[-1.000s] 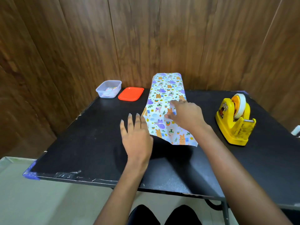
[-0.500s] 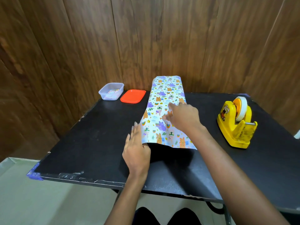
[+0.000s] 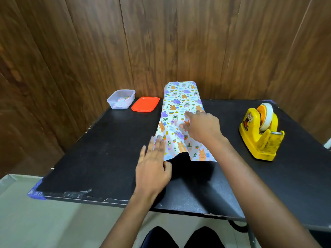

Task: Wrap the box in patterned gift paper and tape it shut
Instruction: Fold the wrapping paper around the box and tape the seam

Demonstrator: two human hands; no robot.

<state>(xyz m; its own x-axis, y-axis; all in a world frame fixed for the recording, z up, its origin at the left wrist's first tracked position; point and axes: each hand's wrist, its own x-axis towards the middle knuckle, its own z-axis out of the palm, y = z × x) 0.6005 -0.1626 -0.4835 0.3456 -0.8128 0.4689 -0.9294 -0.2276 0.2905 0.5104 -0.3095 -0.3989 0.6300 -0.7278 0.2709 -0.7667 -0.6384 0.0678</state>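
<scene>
One sheet of patterned gift paper (image 3: 179, 104) lies beneath the right hand (image 3: 202, 127), which rests on it, fingers bent, grip unclear. The left hand (image 3: 152, 169), fingers straight, touches its near left edge. A yellow tape dispenser (image 3: 259, 136) stands well right of the right hand.

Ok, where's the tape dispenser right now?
Head view: the yellow tape dispenser stands on the black table, far right, beyond the right hand and gift paper.
</scene>
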